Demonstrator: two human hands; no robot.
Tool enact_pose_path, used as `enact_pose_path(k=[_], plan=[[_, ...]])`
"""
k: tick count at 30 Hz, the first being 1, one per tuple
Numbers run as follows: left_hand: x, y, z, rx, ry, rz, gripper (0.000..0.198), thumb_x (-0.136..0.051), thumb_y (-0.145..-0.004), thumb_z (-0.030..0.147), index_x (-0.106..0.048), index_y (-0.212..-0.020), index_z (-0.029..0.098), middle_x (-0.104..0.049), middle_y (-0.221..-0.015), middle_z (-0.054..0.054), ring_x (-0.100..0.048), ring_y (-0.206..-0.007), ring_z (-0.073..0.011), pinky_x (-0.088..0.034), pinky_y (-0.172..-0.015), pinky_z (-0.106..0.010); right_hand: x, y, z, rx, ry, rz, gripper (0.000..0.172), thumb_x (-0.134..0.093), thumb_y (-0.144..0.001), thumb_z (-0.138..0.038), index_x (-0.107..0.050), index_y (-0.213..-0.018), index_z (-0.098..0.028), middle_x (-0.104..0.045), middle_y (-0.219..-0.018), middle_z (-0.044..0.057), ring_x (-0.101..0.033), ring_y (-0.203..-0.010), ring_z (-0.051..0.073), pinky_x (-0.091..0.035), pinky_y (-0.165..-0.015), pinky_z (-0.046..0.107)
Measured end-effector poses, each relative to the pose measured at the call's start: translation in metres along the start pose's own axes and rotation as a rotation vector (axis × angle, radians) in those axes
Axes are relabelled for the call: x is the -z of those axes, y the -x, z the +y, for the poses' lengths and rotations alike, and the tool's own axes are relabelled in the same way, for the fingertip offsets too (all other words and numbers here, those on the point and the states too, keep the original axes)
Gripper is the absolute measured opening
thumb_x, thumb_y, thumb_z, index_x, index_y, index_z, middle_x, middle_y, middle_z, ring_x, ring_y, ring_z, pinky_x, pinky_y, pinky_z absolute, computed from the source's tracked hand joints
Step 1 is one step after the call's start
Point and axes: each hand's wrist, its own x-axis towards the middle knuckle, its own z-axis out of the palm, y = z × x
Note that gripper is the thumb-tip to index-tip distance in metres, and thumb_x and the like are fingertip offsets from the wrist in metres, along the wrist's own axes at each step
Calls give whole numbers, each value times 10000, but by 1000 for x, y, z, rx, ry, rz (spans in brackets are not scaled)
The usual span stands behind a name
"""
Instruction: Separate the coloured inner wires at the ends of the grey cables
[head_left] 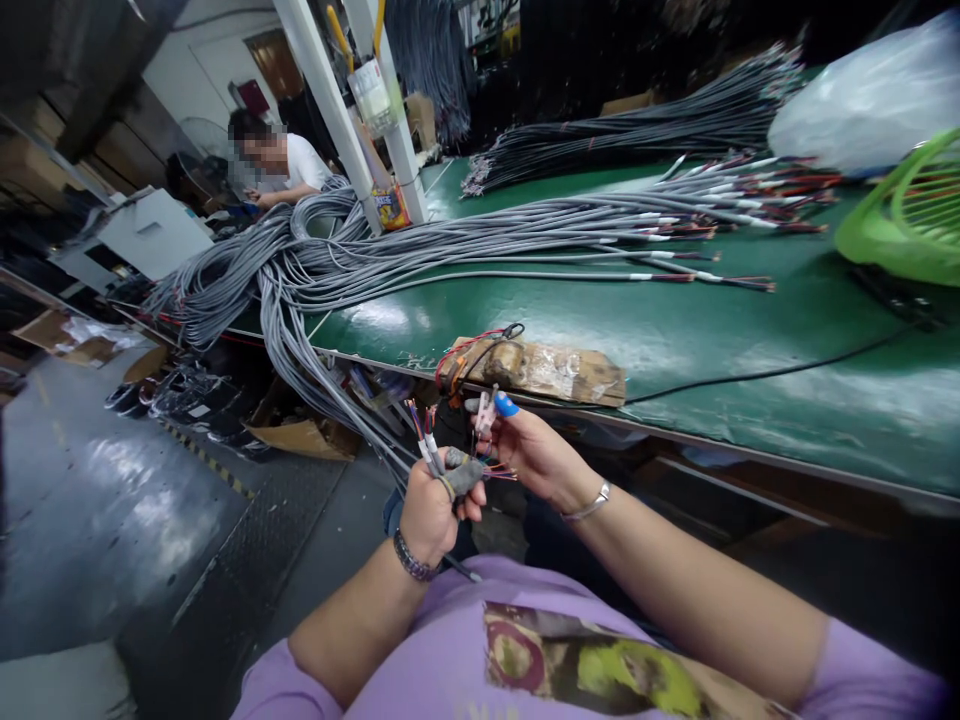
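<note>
My left hand (442, 495), with grey coverings on some fingers, is closed round several grey cables (386, 450). Their stripped ends stick out past the fingers, showing thin coloured wires (501, 471). Close by on the right, my right hand (525, 450) pinches a small whitish-pink piece (486, 410), too small to name surely; a blue covering sits on one fingertip. Just beyond both hands, a wooden board (574, 372) lies at the bench edge, with a taped lump and red and black leads on it.
Long bundles of grey cable (450, 235) stretch over the green bench (750, 370). A green plastic basket (900, 220) and a white plastic bag (870, 95) are at the right. A white post (330, 100) rises from the bench; behind it sits another person (292, 165).
</note>
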Motion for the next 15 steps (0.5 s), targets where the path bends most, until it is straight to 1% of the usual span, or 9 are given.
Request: enact_pose_path(k=[2,7,11,15], plan=[[-2,0,0,-19,23,23,267,-714,-668,335,-544,-604,140,-590,-471,9,-472,-314,-61,-259,-315,-159,0,0,1,30,30,11,300,-740,-687,-449,-655,-757,-170,-598,-658,-6,-500,-571,95,-425,-540,221],[-5,-5,0,-24,46,35,233,-694,-687,303,-550,-606,139,-596,-474,7,-479,-316,-62,-262,-313,-154,-1,1,2,0,27,20,364,-726,-679,-501,-660,-777,-157,-581,-613,-12,-487,-536,91,-402,-514,229],[-6,-8,1,-19,51,39,239,-692,-681,300,-541,-590,139,-593,-469,7,-474,-311,-59,-257,-311,-152,-2,1,0,-9,20,10,355,-739,-668,-483,-651,-769,-154,-577,-609,-16,-492,-540,90,-416,-517,227],[-6,-9,1,-15,48,40,243,-696,-671,304,-539,-587,139,-592,-469,6,-473,-311,-60,-272,-318,-156,-3,1,-4,0,85,38,398,-725,-660,-534,-635,-752,-158,-584,-621,-11,-493,-532,95,-429,-490,230]])
